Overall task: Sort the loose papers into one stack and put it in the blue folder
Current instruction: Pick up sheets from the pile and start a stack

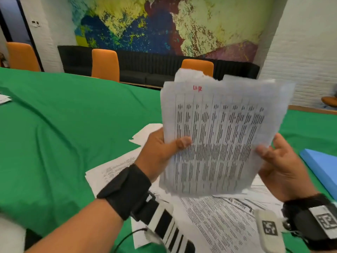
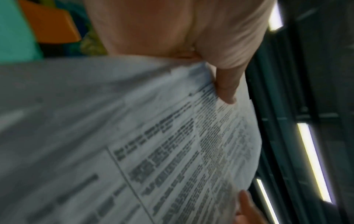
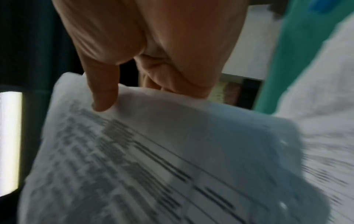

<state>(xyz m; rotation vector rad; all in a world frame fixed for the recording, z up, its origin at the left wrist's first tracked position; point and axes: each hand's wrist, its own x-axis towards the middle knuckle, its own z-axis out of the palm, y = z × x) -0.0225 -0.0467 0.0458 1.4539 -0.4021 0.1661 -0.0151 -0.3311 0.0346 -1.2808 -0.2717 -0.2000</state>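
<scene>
I hold a sheaf of printed papers [image 1: 218, 136] upright above the table, a table of dark rows on its front sheet. My left hand [image 1: 164, 148] grips its left edge, thumb across the print. My right hand [image 1: 273, 157] pinches the right edge with the thumb on front. In the left wrist view the thumb [image 2: 226, 87] presses on the sheaf [image 2: 172, 151]. The right wrist view shows the thumb [image 3: 104, 94] on the paper [image 3: 153, 159]. Loose papers [image 1: 218, 221] lie scattered on the green cloth below. The blue folder [image 1: 321, 167] lies at the right edge.
The table wears a green cloth [image 1: 63, 134]. Orange chairs [image 1: 105, 64] stand along its far side, before a black bench [image 1: 145, 66] and a painted wall. More paper [image 1: 4, 98] lies at the far left edge.
</scene>
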